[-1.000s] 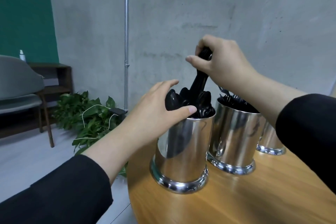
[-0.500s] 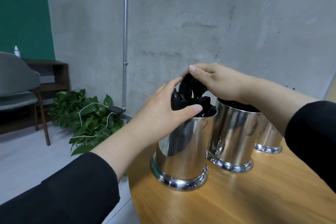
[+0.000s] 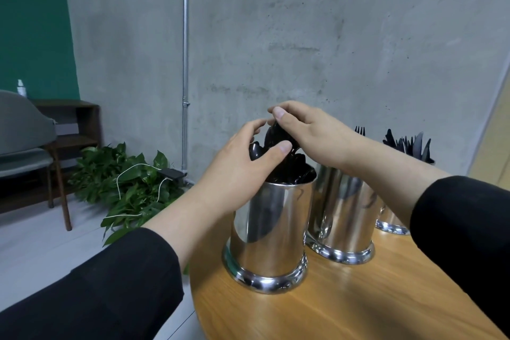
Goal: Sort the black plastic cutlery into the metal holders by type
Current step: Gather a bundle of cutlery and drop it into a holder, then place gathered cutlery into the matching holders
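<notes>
The black spoons (image 3: 278, 143) fill the nearest holder (image 3: 271, 232) on the surface (image 3: 345, 298); your right hand (image 3: 311, 132), raised a second ago, has come down, its grip pinching one bowl, while your left hand (image 3: 245, 165) curls round the bunch, seating it

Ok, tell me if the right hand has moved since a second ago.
Yes. The right hand has come down: it was raised well above the spoon holder with a spoon, and now sits low over the spoons at its rim.
</notes>
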`<control>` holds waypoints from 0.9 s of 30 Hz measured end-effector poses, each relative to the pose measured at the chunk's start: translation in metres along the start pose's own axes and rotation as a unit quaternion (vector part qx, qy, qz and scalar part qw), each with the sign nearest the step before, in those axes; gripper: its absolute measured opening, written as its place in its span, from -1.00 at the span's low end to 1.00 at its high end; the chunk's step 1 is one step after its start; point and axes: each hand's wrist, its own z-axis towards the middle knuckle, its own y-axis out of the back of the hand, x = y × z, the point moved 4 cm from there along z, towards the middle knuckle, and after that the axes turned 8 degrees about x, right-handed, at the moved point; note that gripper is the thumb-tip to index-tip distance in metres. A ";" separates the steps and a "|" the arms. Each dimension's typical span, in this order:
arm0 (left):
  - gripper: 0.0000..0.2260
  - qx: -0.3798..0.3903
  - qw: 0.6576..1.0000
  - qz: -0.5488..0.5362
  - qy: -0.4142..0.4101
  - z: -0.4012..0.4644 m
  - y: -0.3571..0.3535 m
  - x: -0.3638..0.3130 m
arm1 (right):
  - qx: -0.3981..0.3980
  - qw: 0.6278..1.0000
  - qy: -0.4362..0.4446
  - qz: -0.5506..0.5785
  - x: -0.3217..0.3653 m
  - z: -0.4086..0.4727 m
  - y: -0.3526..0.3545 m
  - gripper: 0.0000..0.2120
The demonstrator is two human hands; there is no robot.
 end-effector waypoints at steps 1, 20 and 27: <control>-0.39 0.000 1.000 0.002 0.003 0.001 0.000 0.000 | -0.008 1.000 -0.001 0.007 0.000 0.000 0.001 -0.64; -0.40 -0.012 1.000 0.023 0.006 -0.002 0.007 -0.012 | -0.040 0.997 -0.063 0.021 -0.012 -0.009 0.011 -0.42; -0.43 -0.010 0.997 0.071 0.002 -0.008 0.005 -0.021 | -0.099 0.994 -0.038 0.018 -0.019 -0.018 0.019 -0.48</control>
